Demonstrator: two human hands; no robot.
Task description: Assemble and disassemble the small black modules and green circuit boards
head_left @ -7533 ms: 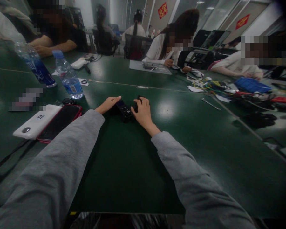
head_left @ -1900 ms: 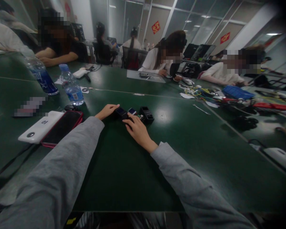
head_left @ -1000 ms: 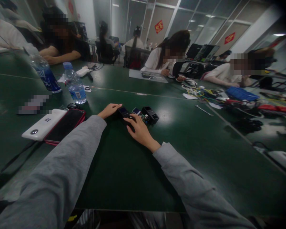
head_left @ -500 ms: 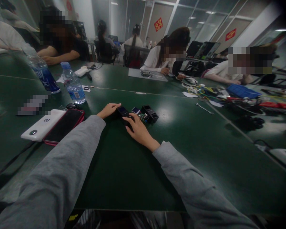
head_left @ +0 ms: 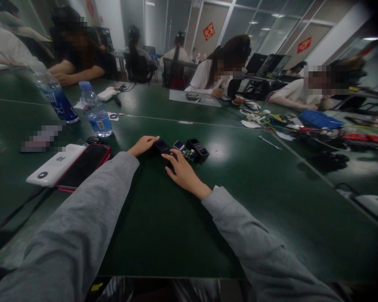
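Observation:
A small black device [head_left: 161, 147] lies on the green table [head_left: 182, 226] in front of me. My left hand [head_left: 143, 145] curls round its left side and steadies it. My right hand [head_left: 181, 171] rests on the device's near end, fingers bent over it. Just right of the device lie a small green circuit board with a little screen [head_left: 183, 150] and a black plastic casing part [head_left: 198, 149], neither touched by a hand. Both my arms are in grey sleeves.
A white power bank [head_left: 54, 165] and a red-cased phone [head_left: 83, 165] lie at left, two water bottles [head_left: 95, 111] behind them. A wrench [head_left: 270, 142], cables and a blue tray [head_left: 320, 119] are at right. Several other people sit across the table.
Since the oldest frame my right hand has come off the black casing part, which now lies apart at right with the circuit board exposed. Over the last second, almost nothing moves.

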